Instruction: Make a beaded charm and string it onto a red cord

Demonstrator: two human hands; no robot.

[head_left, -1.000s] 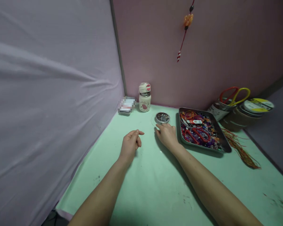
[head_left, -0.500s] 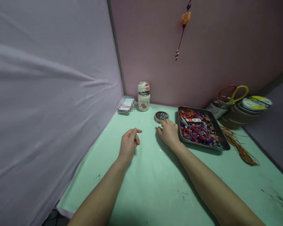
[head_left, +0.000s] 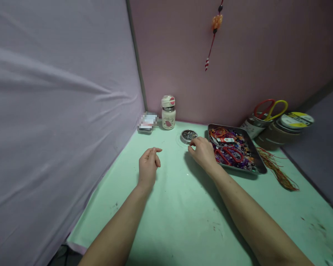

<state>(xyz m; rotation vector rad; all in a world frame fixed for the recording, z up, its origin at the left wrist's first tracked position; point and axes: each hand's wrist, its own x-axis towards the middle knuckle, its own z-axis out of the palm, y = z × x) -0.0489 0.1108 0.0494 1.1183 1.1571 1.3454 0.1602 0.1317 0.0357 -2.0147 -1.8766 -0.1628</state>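
Note:
My left hand [head_left: 148, 166] is over the left-middle of the table, thumb pressed to its curled fingers and the index pointing right. Whatever it may pinch is too small to make out. My right hand [head_left: 202, 153] hovers just in front of a small round tin [head_left: 188, 136] filled with shiny silvery bits. Its fingers are bent, with a gap between thumb and index, and I see nothing in them. A faint clear loop, like thin thread, lies around the tin's left side. To the right, a metal tray [head_left: 259, 169] contains many beads, red-handled scissors [head_left: 234, 154] and orange cord.
A cream bottle [head_left: 168, 114] stands at the back wall beside a blurred box [head_left: 148, 123]. Behind the tray are a jar with scissors [head_left: 254, 125] and a yellow-lidded jar [head_left: 280, 135]. Loose cords [head_left: 280, 173] lie right of the tray. A beaded string [head_left: 217, 23] hangs above.
My right hand has drawn back slightly from the tin, toward the tray, and lifted a little. My left hand keeps its pose. The whole view has shifted slightly.

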